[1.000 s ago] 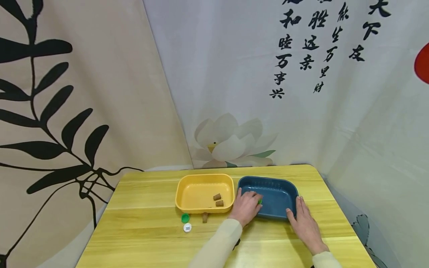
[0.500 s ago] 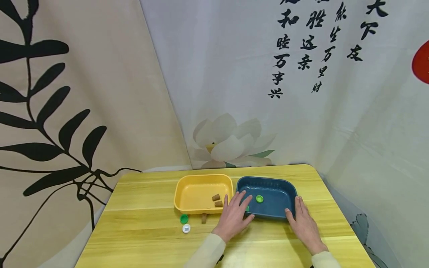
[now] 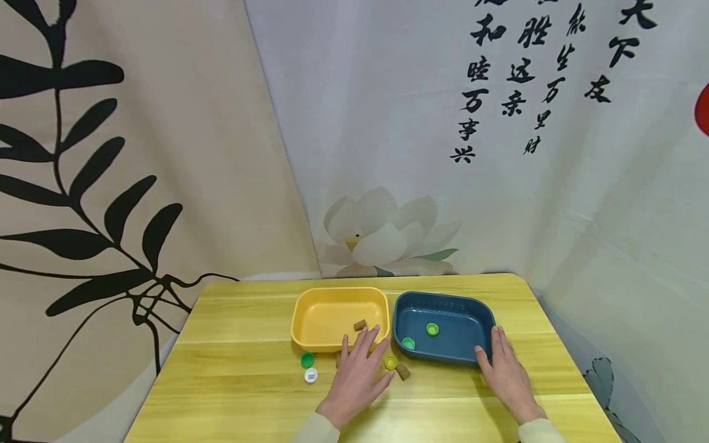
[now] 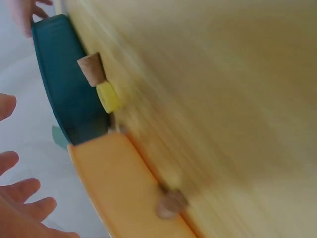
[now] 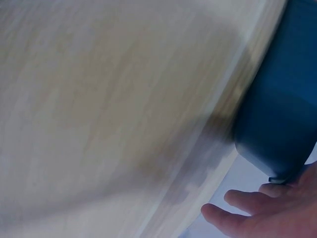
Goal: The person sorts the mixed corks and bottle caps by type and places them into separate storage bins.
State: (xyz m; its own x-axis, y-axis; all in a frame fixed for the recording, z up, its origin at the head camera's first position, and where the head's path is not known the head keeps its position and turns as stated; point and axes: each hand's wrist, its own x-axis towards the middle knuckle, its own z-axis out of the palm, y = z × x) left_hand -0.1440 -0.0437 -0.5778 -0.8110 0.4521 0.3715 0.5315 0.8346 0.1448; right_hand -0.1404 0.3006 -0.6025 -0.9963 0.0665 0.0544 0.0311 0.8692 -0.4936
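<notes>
My left hand (image 3: 357,381), fingers spread and holding nothing, is over the table at the yellow tray's (image 3: 321,326) front edge. A cork (image 3: 360,325) shows inside that tray, just past the fingertips. My right hand (image 3: 509,375) rests at the right front corner of the blue tray (image 3: 462,335), fingers straight along its side and thumb at its front. In the blue tray lie two green caps, a bright one (image 3: 432,329) and a darker one (image 3: 408,343). A yellow cap (image 3: 390,363) and a cork (image 3: 403,371) lie on the table beside the left hand.
Left of my left hand, a green cap (image 3: 307,360) and a white cap (image 3: 311,375) lie before the yellow tray. A further cork (image 4: 171,203) shows at that tray's edge in the left wrist view. A printed curtain (image 3: 388,123) hangs behind the table (image 3: 232,369).
My left hand has moved from the blue tray leftward to the yellow tray's front, letting go of the bright green cap, which now lies in the blue tray. My right hand stays put.
</notes>
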